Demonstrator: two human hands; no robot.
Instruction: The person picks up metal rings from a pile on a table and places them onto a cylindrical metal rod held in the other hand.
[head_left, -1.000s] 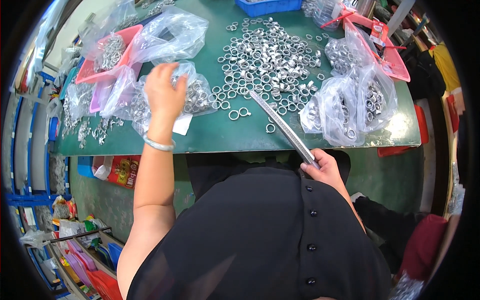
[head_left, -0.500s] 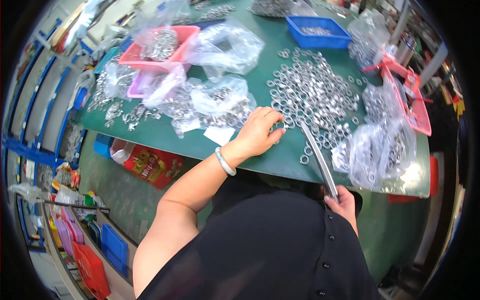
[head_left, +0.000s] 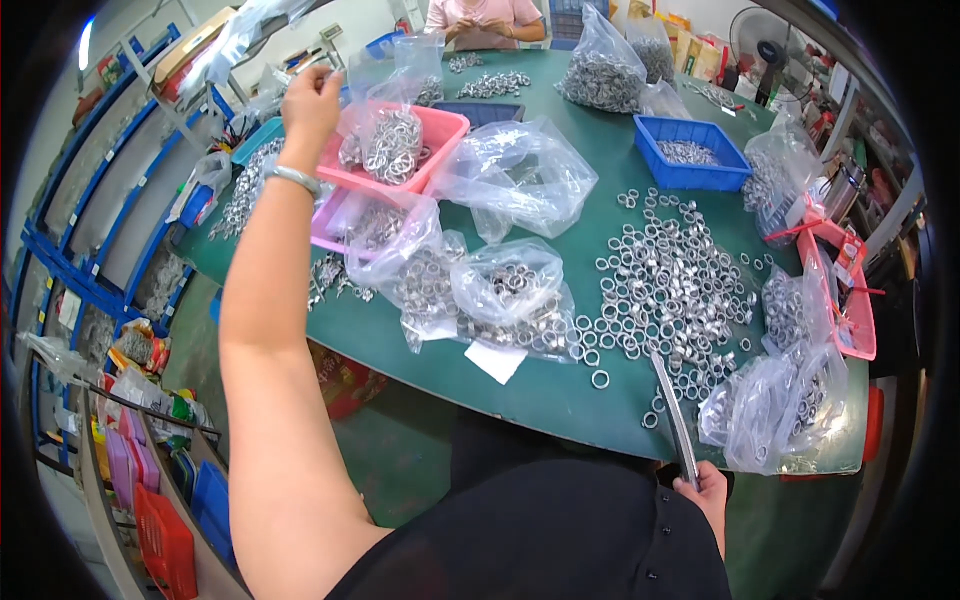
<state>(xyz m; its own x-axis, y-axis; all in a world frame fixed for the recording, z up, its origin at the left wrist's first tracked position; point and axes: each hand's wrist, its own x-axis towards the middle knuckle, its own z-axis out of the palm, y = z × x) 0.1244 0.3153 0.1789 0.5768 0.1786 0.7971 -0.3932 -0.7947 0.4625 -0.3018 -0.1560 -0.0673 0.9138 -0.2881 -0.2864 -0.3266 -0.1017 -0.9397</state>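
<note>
My left hand [head_left: 312, 100] is raised over the far left of the green table [head_left: 540, 395], fingers curled, right beside a clear bag of metal rings [head_left: 392, 142] that lies in a pink tray [head_left: 440, 132]. Whether it holds anything is hidden. My right hand [head_left: 706, 490] sits at the table's near edge, closed around the end of a long thin metal rod [head_left: 670, 408]. The rod points away from me into a spread of loose silver rings [head_left: 672, 285].
Several clear bags of rings [head_left: 505, 290] lie mid-table, more at the right [head_left: 765, 410]. A blue bin [head_left: 690, 152] and a second pink tray [head_left: 850, 300] stand right. Blue shelving [head_left: 95, 210] runs along the left. Another person [head_left: 485, 20] sits at the far side.
My left hand has left the loose rings near the front and swung up and left to the bag in the pink tray. The right hand keeps hold of the rod.
</note>
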